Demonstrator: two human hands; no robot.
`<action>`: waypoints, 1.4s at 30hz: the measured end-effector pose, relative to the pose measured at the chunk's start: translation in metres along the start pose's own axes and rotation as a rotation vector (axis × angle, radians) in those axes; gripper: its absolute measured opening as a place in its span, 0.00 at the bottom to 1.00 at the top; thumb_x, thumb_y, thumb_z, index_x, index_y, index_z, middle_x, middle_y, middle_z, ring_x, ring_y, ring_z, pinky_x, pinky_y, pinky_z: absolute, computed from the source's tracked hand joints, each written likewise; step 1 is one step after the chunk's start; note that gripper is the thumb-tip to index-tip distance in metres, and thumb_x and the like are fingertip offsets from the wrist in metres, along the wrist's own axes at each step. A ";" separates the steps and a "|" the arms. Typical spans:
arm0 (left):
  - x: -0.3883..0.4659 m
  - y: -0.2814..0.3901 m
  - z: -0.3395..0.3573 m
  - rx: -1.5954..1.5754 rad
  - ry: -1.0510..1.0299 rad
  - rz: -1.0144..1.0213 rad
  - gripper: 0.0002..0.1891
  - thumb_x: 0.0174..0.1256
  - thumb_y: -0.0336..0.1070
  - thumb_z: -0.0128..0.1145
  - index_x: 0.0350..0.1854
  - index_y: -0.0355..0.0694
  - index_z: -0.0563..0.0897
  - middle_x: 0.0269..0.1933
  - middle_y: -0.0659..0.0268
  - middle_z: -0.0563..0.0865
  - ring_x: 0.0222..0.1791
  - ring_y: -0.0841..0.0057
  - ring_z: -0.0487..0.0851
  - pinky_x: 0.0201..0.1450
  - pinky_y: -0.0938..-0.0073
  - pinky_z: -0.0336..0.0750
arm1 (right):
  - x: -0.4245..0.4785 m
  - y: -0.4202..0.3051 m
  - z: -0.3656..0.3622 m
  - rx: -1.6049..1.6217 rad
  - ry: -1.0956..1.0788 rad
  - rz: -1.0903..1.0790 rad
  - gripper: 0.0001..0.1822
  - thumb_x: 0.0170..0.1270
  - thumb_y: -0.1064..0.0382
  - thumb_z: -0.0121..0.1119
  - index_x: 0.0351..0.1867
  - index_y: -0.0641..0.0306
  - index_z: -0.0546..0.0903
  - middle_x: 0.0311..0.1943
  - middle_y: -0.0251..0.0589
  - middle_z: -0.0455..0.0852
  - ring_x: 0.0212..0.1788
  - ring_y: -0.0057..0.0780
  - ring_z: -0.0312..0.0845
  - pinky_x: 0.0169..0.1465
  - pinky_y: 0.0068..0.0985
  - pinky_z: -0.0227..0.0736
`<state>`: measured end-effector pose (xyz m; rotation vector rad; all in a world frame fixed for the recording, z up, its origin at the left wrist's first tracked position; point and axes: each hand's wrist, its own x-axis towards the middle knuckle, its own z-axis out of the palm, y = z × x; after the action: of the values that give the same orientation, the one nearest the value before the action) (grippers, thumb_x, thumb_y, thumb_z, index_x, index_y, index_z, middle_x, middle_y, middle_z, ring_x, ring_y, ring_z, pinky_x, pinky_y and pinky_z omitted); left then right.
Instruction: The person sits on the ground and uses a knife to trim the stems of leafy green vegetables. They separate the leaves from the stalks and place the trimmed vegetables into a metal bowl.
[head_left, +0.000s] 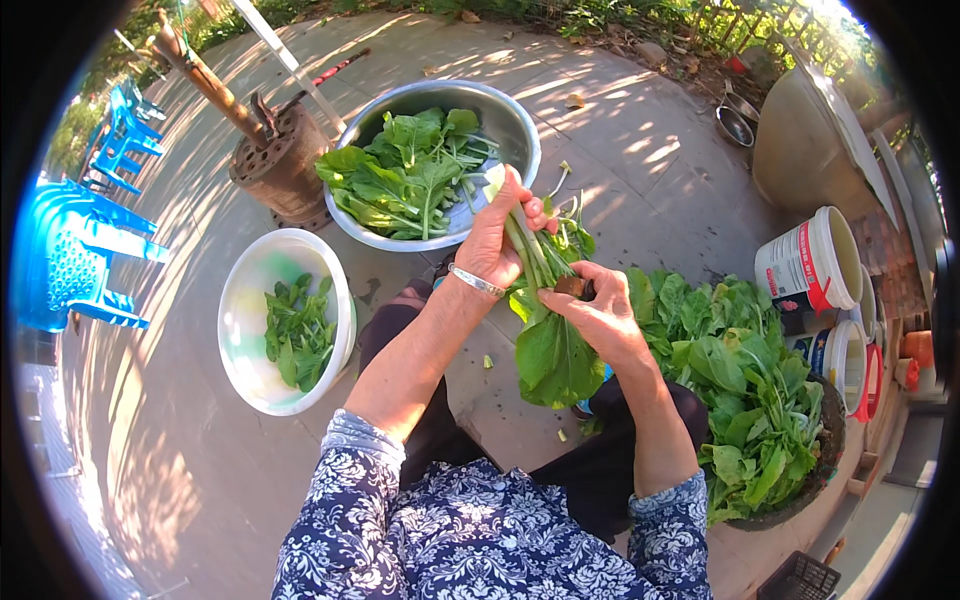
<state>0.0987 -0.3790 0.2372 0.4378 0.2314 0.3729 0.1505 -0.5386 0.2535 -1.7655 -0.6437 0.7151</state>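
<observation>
My left hand (499, 240) is closed round the pale stalks of a leafy green vegetable (559, 360), whose leaves hang down. At the stalks, my right hand (600, 304) grips a small tool with a brown handle (571, 286), probably a knife; its blade cannot be made out. Beyond my hands, a large metal basin (525, 127) holds loose green leaves (420, 176). A white plastic basin (236, 315) at the left has a smaller heap of leaves (300, 330) in it. To the right, a big pile of leafy greens (739, 390) fills a round dark basket (831, 431).
Blue plastic chairs (82, 247) stand far left. A rusty perforated metal cylinder (281, 165) with a wooden pole (214, 90) is beside the metal basin. Plastic buckets (806, 259) and a large tan vessel (799, 142) are at the right, a black crate (799, 577) below. Cut scraps (488, 361) lie on the paving.
</observation>
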 end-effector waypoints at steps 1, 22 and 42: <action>-0.001 -0.002 0.004 0.033 0.007 0.004 0.14 0.66 0.49 0.60 0.32 0.45 0.74 0.26 0.72 0.73 0.28 0.81 0.71 0.46 0.69 0.74 | 0.000 0.000 0.000 0.041 -0.019 0.026 0.14 0.50 0.65 0.70 0.35 0.72 0.82 0.24 0.29 0.79 0.27 0.14 0.71 0.32 0.18 0.69; 0.065 0.045 -0.019 2.022 -0.476 1.059 0.10 0.53 0.44 0.65 0.30 0.47 0.80 0.26 0.66 0.82 0.30 0.65 0.83 0.32 0.65 0.74 | 0.014 0.013 -0.056 -0.086 0.195 -0.173 0.06 0.62 0.67 0.61 0.34 0.70 0.81 0.23 0.26 0.79 0.26 0.09 0.66 0.30 0.14 0.62; 0.007 0.041 -0.027 2.222 -0.410 0.441 0.26 0.57 0.40 0.66 0.56 0.33 0.75 0.54 0.52 0.80 0.51 0.62 0.81 0.54 0.65 0.73 | 0.004 0.026 -0.098 0.023 0.492 -0.158 0.20 0.66 0.48 0.59 0.32 0.66 0.81 0.24 0.32 0.81 0.21 0.16 0.66 0.24 0.21 0.62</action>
<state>0.0841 -0.3316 0.2308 2.7531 0.0435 0.2983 0.2270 -0.6052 0.2519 -1.7568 -0.4268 0.1636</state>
